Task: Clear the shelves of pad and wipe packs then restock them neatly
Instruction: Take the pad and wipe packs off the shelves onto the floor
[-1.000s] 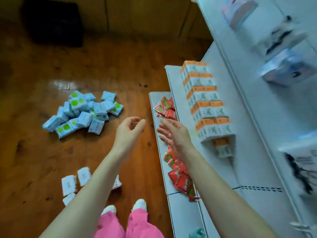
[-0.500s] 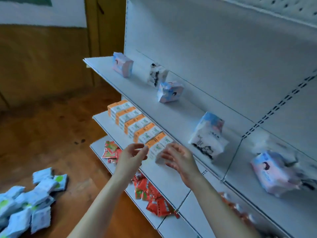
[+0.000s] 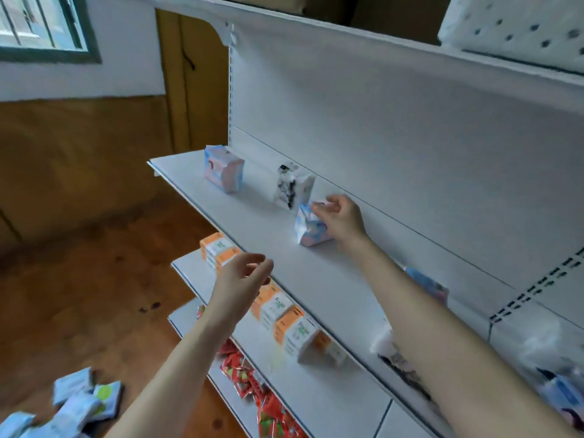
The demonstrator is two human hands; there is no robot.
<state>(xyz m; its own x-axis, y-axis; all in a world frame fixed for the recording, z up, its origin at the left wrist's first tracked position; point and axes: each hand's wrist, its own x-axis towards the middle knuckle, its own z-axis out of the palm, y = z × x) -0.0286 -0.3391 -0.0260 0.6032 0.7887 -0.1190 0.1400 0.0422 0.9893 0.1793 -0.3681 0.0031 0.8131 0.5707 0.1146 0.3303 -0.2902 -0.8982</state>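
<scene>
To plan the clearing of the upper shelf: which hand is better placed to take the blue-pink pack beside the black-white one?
The right hand: its fingers touch the blue-pink pack on the upper shelf. The left hand hovers lower, open, near the orange boxes.

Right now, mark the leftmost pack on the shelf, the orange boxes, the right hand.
Leftmost pack (image 3: 222, 172): head view, front face.
Orange boxes (image 3: 275, 311): head view, one box's side.
Right hand (image 3: 343, 221): head view, its back.
</scene>
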